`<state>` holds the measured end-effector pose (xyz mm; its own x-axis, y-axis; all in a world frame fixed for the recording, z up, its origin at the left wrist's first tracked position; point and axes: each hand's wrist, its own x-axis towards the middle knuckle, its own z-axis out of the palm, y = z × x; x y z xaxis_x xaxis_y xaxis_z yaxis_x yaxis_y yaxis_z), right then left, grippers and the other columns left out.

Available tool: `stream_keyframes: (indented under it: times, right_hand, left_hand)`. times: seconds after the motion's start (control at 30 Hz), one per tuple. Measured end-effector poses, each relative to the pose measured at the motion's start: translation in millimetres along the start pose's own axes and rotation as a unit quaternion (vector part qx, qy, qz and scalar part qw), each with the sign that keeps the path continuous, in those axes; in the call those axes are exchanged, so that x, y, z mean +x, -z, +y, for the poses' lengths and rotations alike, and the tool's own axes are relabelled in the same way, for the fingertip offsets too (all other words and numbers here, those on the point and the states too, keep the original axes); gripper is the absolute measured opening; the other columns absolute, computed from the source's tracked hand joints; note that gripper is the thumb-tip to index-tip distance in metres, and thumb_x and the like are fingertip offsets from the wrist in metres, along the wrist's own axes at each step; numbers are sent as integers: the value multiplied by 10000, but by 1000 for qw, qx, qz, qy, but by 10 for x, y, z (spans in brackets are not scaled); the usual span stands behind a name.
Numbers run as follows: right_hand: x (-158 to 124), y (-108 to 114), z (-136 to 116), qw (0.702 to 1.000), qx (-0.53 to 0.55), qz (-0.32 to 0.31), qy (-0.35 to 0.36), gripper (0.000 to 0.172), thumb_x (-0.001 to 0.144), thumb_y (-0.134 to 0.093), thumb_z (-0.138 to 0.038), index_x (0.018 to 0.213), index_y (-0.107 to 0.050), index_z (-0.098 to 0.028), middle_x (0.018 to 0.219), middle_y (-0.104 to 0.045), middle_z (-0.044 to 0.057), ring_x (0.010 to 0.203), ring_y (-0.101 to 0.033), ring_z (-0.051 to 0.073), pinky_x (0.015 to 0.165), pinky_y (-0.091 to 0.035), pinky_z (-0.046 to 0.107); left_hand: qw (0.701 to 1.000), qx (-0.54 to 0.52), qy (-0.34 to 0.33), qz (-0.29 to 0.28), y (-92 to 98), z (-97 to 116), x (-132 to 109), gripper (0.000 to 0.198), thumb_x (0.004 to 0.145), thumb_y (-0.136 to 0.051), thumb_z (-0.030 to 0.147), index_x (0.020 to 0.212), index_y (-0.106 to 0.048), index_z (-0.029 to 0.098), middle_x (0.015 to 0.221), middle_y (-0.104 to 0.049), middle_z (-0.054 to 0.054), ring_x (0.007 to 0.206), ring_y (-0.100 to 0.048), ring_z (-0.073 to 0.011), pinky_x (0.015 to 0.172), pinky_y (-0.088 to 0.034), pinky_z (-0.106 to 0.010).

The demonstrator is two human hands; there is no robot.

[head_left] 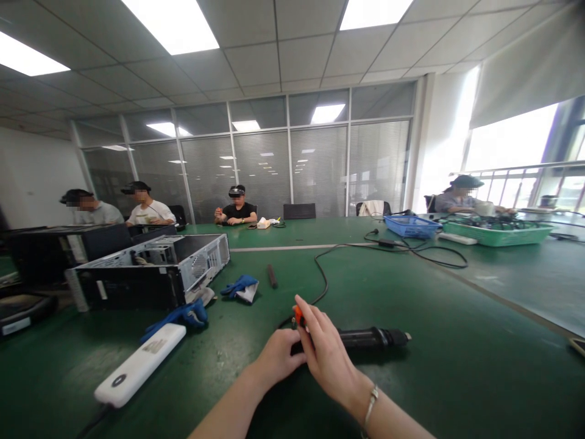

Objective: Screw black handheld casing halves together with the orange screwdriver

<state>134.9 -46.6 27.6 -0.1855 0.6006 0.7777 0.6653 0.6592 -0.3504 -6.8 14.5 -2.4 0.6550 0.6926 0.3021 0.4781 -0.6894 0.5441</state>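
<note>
A black electric screwdriver (371, 337) lies on the green table (411, 366) in front of me, its tip pointing right. It has an orange part (298, 316) at its left end, and a black cable (322, 277) runs from there away across the table. My left hand (278, 358) is closed around the tool's left end from below. My right hand (326, 353), with a bracelet on the wrist, lies over the same end. Its fingers are pressed together and reach up to the orange part.
An open computer case (155, 268) lies at the left, with blue gloves (240, 286) and a white oblong device (139, 364) near it. A short black rod (272, 275) lies beyond. A blue basket (411, 225) and a green tray (498, 233) stand far right. Several people sit along the far side.
</note>
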Motion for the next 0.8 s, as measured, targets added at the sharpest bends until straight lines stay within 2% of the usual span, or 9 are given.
stream_keyframes:
  times: [0.07,0.2,0.27,0.43,0.53,0.7,0.73,0.8]
  right_hand:
    - [2,-2,0,1000,-13,5,-4,571,924,-406,-134,1458,-255,-268,1218,-539,112,1042,-561,220,898,-509,399]
    - [8,6,45,999,-19,30,-1,497,908,-478,-170,1385,-395,-283,1096,-576,90,944,-601,207,809,-548,359]
    - [5,2,66,999,-9,31,13,508,921,-434,-146,1404,-370,-287,1099,-590,86,950,-612,195,809,-553,335]
    - [-33,-60,95,998,-14,47,29,590,937,-355,-122,1485,-191,-267,1241,-575,109,1083,-596,203,894,-541,354]
    - [-80,-84,113,996,-16,78,34,587,947,-366,-139,1484,-176,-279,1278,-561,105,1139,-573,213,918,-532,382]
    - [-157,-24,67,986,-13,162,39,621,941,-420,-179,1489,-139,-259,1255,-573,129,1128,-584,247,904,-533,445]
    - [-163,5,40,986,-15,160,41,629,936,-429,-189,1490,-138,-251,1250,-577,132,1123,-587,251,904,-532,444]
    - [-163,80,-22,992,-12,111,53,635,927,-442,-195,1488,-151,-251,1243,-588,123,1109,-596,242,909,-531,415]
  left_hand:
    - [1000,2,7,-4,1,3,0,164,773,-592,117,895,-699,136,877,-717,-37,777,-639,-184,714,-454,-222]
    - [999,13,18,-24,11,7,0,153,783,-620,171,913,-699,152,880,-711,-28,806,-635,-189,727,-455,-225]
    - [999,21,21,-23,12,0,0,152,780,-630,184,912,-699,155,870,-708,-26,798,-633,-191,722,-452,-225]
    - [999,26,12,-22,8,-23,3,110,773,-621,173,852,-693,144,826,-701,-25,752,-625,-188,686,-441,-220]
    - [999,24,5,-23,23,-16,5,102,786,-626,194,855,-689,153,823,-697,-14,756,-626,-184,681,-438,-213]
    - [999,9,-13,-31,39,8,1,182,798,-644,228,971,-679,183,917,-705,-8,848,-639,-197,743,-452,-223]
    - [999,2,-15,-29,30,5,-1,190,801,-637,221,983,-678,182,937,-706,-14,868,-641,-201,761,-458,-229]
    - [999,-14,-17,-23,2,-18,-2,202,810,-609,190,998,-681,172,973,-708,-30,892,-644,-205,797,-467,-240]
